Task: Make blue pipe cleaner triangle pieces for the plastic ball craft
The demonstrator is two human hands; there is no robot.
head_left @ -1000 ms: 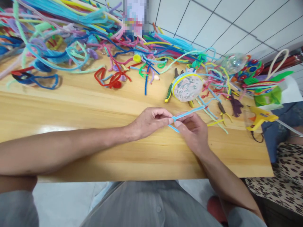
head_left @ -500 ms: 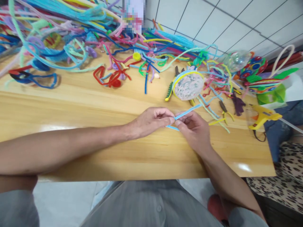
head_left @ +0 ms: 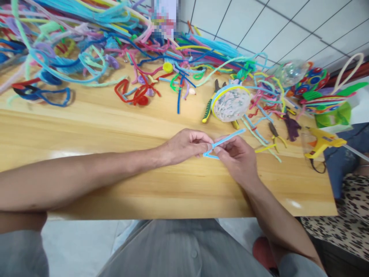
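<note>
A light blue pipe cleaner (head_left: pixel 230 137), bent into angled lengths, is held between both hands over the wooden table. My left hand (head_left: pixel 190 147) pinches it near the bend, with thumb and forefinger closed. Opposite, my right hand (head_left: pixel 239 156) grips it between thumb and fingers, the fingertips of the two hands almost touching. One straight length points up to the right above my right hand; a shorter bent part shows below the fingertips. The part inside the fingers is hidden.
Colourful pipe cleaners (head_left: pixel 109 17) heap along the back. A clear round ornament with a yellow rim (head_left: pixel 232 104) lies by green-handled pliers (head_left: pixel 206 110). Small yellow pliers (head_left: pixel 276 136) and a yellow glue gun (head_left: pixel 324 141) are at right. Beyond the table's right edge, a person's leopard-print clothing (head_left: pixel 354 196) shows.
The lower bent part of the pipe cleaner shows more beneath my fingertips now. Both hands keep their pinch in nearly the same place; the view has shifted slightly.
</note>
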